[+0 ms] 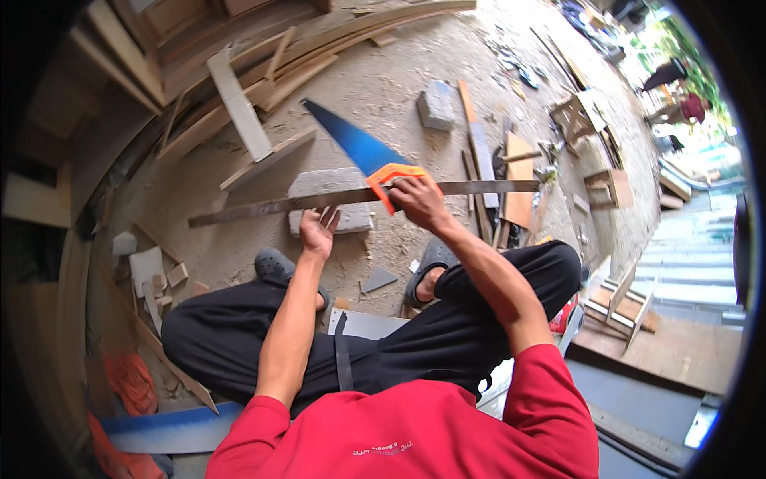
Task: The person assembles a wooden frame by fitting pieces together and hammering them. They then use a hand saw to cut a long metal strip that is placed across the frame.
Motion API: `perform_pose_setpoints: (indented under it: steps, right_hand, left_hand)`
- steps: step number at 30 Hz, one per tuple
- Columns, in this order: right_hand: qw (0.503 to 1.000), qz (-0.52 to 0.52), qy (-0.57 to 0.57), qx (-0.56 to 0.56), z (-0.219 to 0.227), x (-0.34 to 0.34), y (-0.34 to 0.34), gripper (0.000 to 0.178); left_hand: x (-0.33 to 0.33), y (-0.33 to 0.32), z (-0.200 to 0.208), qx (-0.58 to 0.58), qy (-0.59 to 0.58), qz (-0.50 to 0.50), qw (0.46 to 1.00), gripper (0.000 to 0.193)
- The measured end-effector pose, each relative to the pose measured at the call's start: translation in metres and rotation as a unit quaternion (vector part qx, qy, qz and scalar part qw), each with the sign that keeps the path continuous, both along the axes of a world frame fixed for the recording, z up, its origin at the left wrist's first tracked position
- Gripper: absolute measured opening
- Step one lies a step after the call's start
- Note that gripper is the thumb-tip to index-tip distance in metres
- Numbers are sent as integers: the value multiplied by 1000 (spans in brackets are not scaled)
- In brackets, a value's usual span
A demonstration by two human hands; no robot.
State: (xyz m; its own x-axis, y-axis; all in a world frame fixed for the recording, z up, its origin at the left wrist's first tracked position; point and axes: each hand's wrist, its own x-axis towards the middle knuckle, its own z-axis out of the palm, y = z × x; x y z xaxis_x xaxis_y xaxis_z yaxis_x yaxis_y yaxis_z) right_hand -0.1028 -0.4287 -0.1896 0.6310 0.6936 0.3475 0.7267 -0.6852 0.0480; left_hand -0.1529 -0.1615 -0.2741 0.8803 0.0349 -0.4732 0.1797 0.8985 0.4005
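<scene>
Right hand (415,199) wrapped tight round the orange handle of the blue-bladed handsaw (355,144), blade set across the long thin wooden strip (359,195) lying over a grey block (331,209). Left hand (317,231) open, fingers spread, pressing the strip just beside the blade. No kerf visible; strip looks whole, so cutting seems barely begun.

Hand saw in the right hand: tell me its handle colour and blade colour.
Head view: the hand saw has an orange handle and a blue blade.
</scene>
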Motion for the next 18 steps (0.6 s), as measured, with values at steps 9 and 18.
perform_pose_setpoints:
  steps: [9, 18]
  right_hand:
    - [992, -115, 6, 48, -49, -58, -11, 11]
    - [913, -373, 38, 161, -71, -68, -94, 4]
  left_hand:
    - [7, -29, -23, 176, 85, -57, 979, 40]
    - [45, -25, -30, 256, 92, -71, 960, 40]
